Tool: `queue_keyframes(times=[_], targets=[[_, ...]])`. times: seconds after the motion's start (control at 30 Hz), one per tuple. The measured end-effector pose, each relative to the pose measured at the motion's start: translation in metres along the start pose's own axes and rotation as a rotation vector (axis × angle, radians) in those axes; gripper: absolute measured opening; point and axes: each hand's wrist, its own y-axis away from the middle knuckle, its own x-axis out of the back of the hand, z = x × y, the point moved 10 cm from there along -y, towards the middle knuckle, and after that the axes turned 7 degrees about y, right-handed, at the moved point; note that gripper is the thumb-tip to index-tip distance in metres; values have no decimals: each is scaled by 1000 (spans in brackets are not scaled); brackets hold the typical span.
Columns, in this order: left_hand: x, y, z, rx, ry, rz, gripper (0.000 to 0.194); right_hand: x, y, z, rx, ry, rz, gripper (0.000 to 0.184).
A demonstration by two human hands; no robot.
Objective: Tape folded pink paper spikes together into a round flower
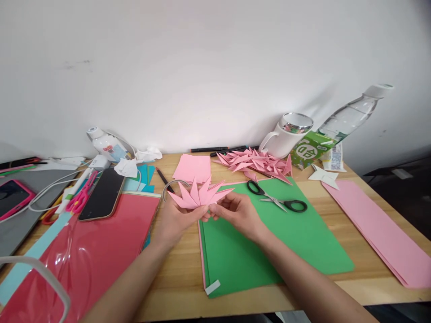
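Note:
Both hands hold a pink folded paper fan with several pointed petals spread upward, above the near left part of the green paper sheets. My left hand grips its left side and lower edge. With thumb and fingers, my right hand pinches the base near the middle; the two thumb tips almost meet there. Black-handled scissors lie partly open on the green sheets, right of my right hand. Behind the fan is a stack of pink paper squares. A heap of similar pink folded pieces lies further right.
At the back right stand a white mug, a green carton and a plastic bottle. Long pink paper strips lie along the right. Leftward are a phone, pink scissors and a red packet.

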Motion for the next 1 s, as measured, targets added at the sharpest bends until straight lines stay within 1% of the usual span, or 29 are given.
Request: queue_keyframes(times=[0.1, 0.2, 0.27, 0.37, 0.43, 0.5, 0.6, 0.67, 0.73, 0.83, 0.93, 1.0], targets=[[1, 0, -5, 31, 50, 29, 36, -1, 0, 6, -18, 20, 5, 33], [-1, 0, -5, 30, 82, 8, 46, -1, 1, 11, -31, 43, 13, 34], [-2, -1, -5, 34, 80, -13, 49, -1, 0, 15, -49, 51, -2, 35], [-3, -2, -5, 30, 91, -29, 45, -5, -1, 18, -78, 59, -56, 36], [2, -3, -6, 17, 119, 12, 40, -7, -1, 17, -78, 71, -70, 37], [10, -4, -9, 15, 162, 83, 39, -2, -2, 14, -50, 94, -20, 36], [20, -5, -14, 19, 231, 175, 44, 9, 0, 7, 17, 154, 123, 32], [22, -5, -15, 32, 262, 208, 47, 14, 4, 1, 69, 221, 200, 27], [22, -5, -16, 52, 281, 222, 50, 15, 7, -6, 135, 315, 247, 22], [18, -2, -14, 53, 314, 225, 56, 11, 15, -23, 308, 519, 308, 15], [13, -1, -13, 24, 359, 206, 60, 2, 24, -39, 503, 710, 347, 13], [13, -1, -17, 22, 389, 213, 62, -3, 27, -43, 567, 775, 347, 12]])
